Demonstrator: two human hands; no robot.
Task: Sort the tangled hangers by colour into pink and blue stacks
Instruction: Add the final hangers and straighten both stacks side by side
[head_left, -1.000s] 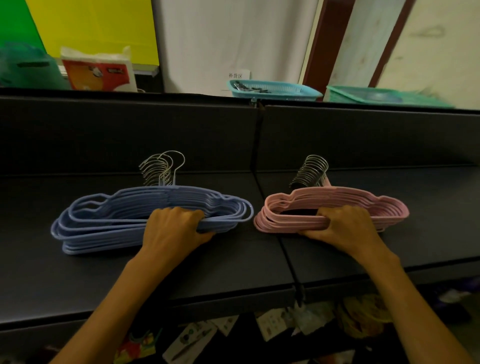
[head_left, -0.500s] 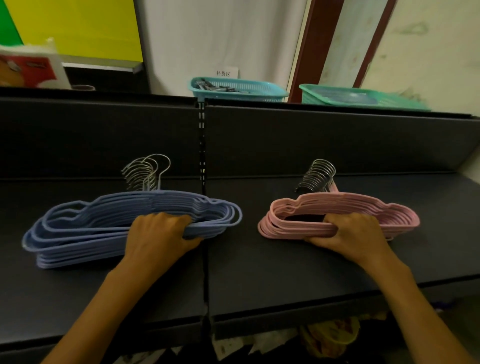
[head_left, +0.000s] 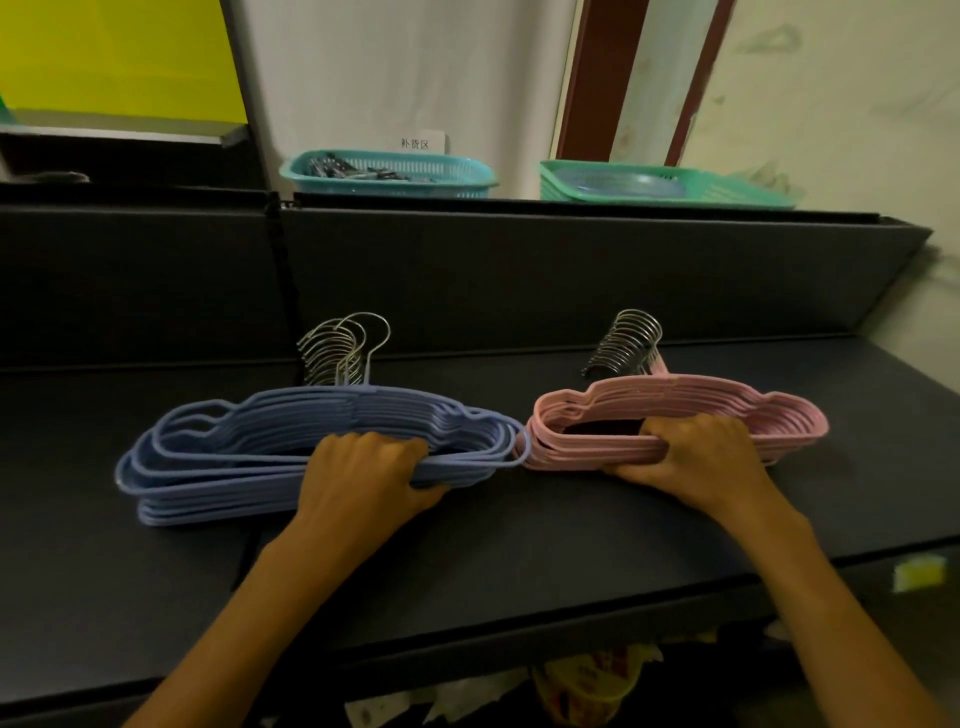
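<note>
Nearest me, under the front edge of the dark table (head_left: 519, 561), there is a jumble of papers and a yellowish bag (head_left: 587, 680), too dim to read anything on. A small yellow tag (head_left: 917, 571) sits at the right of the table's lip; if it carries writing, I cannot make it out.

On the table itself the sorting looks all but done. The left hand (head_left: 363, 475) has its fingers curled over the near bars of the blue stack (head_left: 218, 457), gripping several at once. The right hand (head_left: 701, 457) does the same with the pink stack (head_left: 769, 421), fingers hooked through the opening and closed round the near rails. The blue pile lies left of centre, the pink one right of centre, their inner ends just touching or very nearly so. No pink shows among the blue, nor blue among the pink, and no loose hanger lies anywhere else on the surface. What remains, I would judge, is only squaring up: the blue pile is fanned and its metal hooks (head_left: 340, 353) splay, while the pink stack's hooks (head_left: 626, 343) nest tidily.

Beyond the back panel stand a teal basket (head_left: 387, 176) with dark clips in it and a green basket (head_left: 665, 187). A white label (head_left: 418, 143) on the wall above the teal one reads "补货区".
</note>
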